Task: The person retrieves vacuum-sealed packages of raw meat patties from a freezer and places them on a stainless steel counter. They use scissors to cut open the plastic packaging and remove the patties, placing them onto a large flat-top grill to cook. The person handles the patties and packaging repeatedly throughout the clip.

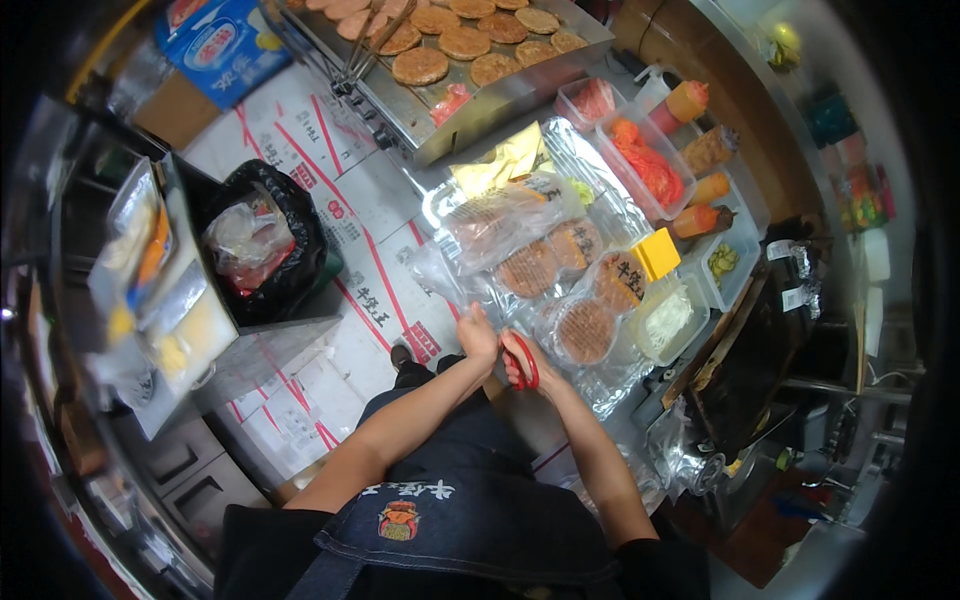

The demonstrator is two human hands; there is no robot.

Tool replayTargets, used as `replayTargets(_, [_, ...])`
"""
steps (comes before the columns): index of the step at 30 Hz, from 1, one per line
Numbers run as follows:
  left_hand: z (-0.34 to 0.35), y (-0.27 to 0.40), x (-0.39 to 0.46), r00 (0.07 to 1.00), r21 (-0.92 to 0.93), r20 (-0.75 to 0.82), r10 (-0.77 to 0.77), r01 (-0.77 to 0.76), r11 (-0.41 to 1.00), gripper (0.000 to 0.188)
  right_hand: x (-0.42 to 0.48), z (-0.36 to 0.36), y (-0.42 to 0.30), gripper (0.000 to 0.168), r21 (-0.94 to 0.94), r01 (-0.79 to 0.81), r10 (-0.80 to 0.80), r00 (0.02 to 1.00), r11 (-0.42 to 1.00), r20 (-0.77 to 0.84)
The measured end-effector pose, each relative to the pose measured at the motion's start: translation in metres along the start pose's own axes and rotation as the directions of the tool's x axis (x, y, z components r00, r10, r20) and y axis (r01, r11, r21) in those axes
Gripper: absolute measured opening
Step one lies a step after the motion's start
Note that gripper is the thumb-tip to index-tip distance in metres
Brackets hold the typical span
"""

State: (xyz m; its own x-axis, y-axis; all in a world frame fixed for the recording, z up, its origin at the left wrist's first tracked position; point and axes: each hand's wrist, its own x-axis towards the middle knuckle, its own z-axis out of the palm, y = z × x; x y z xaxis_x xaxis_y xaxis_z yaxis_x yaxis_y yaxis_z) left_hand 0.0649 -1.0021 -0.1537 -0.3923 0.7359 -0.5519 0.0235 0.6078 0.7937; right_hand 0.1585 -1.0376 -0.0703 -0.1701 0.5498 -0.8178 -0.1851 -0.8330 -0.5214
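My left hand [478, 331] grips the near end of a clear plastic bag at the edge of the foil-covered counter. Close beside it on the right, my right hand [525, 360] holds red-handled scissors [531, 363]; their blades are hidden by the hands and plastic. Just ahead of both hands, clear plastic packs of round brown patties [589, 330] lie on the foil [611, 401]. Behind them is a fuller printed plastic pack [510, 217]. Yellow cheese slices [510, 161] lie at the foil's far end, and a yellow block [656, 253] stands at its right side.
A griddle [457, 120] with many patties stands beyond the counter. Along the right are tubs of shredded red food [649, 169] and white shreds [666, 315], and several sauce bottles [694, 220]. A black-lined bin [300, 217] stands at the left, beside a white board [202, 322].
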Motion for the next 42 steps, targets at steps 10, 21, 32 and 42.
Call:
replayTargets(10, [-0.1, 0.049, -0.039, 0.913, -0.177, 0.368, -0.175, 0.254, 0.951, 0.035, 0.044, 0.038, -0.038, 0.051, 0.001, 0.046, -0.046, 0.998, 0.999, -0.032])
replayTargets(21, [-0.149, 0.052, -0.048, 0.793, -0.179, 0.537, -0.288, 0.441, 0.88, 0.034, 0.024, 0.043, -0.025, 0.044, 0.075, 0.174, -0.171, 0.984, 0.982, -0.038])
replayTargets(32, [-0.173, 0.044, -0.027, 0.735, -0.098, 0.641, -0.22, 0.363, 0.927, 0.034, 0.045, 0.054, -0.018, 0.054, 0.251, 0.189, -0.191, 0.981, 0.949, -0.017])
replayTargets(42, [-0.161, 0.052, -0.036, 0.645, 0.005, 0.671, -0.366, 0.489, 0.872, 0.028, -0.061, -0.006, 0.099, 0.039, 0.03, 0.162, -0.164, 0.957, 0.986, 0.24])
